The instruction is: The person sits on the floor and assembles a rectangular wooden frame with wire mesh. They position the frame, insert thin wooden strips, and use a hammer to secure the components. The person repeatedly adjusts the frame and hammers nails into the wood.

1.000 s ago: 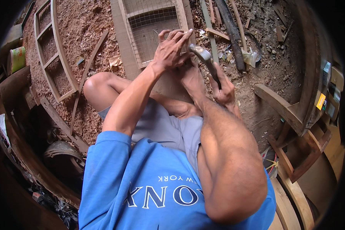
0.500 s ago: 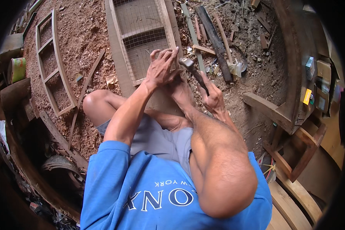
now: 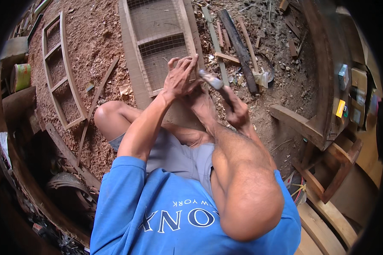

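A wooden frame [image 3: 185,21] covered with wire mesh [image 3: 164,53] lies on a long flat board [image 3: 129,68] in front of me. My left hand [image 3: 181,78] rests at the frame's near right corner, its fingers bent and close together; the thumb side and anything pinched there are hidden. In my right hand [image 3: 237,111] is a hammer [image 3: 212,80], gripped by its dark handle. The hammer's metal head is blurred and hangs just right of my left fingers. My bare foot [image 3: 200,102] is beside that corner, under the left hand.
Another wooden frame [image 3: 67,63] without visible mesh lies on wood shavings at left, near a thin strip [image 3: 101,87]. To the right are a dark toothed bar [image 3: 238,51], sticks and a clear plastic bag [image 3: 263,78]. A heavy timber piece [image 3: 295,123] stands farther right.
The hammer head has tilted and swung slightly down and right, and my right hand has turned with it. My left hand stays at the frame corner.
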Demonstrator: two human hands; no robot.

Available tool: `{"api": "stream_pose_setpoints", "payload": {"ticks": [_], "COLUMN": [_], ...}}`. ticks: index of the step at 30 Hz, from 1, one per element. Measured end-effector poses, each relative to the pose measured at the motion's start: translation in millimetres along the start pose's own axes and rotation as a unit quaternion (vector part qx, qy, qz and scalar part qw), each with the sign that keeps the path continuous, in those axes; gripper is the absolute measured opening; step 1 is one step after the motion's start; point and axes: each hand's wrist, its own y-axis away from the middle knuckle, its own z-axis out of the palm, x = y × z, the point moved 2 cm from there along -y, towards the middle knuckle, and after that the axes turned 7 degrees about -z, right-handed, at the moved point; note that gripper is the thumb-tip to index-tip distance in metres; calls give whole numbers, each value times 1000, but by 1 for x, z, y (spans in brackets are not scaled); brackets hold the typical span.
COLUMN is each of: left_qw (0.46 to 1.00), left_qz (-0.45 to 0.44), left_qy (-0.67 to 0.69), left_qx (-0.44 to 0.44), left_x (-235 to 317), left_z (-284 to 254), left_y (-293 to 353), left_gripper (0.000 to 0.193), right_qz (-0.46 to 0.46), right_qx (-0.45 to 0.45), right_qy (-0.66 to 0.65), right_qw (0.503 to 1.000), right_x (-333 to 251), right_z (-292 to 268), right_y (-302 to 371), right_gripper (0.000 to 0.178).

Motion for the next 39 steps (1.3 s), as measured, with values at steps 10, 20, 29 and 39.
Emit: {"api": "stream_pose_setpoints", "payload": {"ticks": [10,20,29,39], "left_qw": [1000,1000,999,995], "left_qz": [-9,-2,2,-7], "left_qy": [17,-5,25,69], "left_qx": [-10,5,25,66], "left_x": [3,0,-2,-8], "left_z": [-2,2,4,-6], "left_y": [-2,-1,4,22], "left_gripper": [96,103,107,77], "right_qz": [58,135,154,220], "right_qx": [15,-116,-27,-5], "right_qy": [-55,28,-16,120], "right_qw": [997,984,988,968], "right_x": [-1,-2,-8,30], "right_z": [-4,4,-2,-15], "right_y": [-2,-13,-5,37], "right_gripper": [58,57,51,40]}}
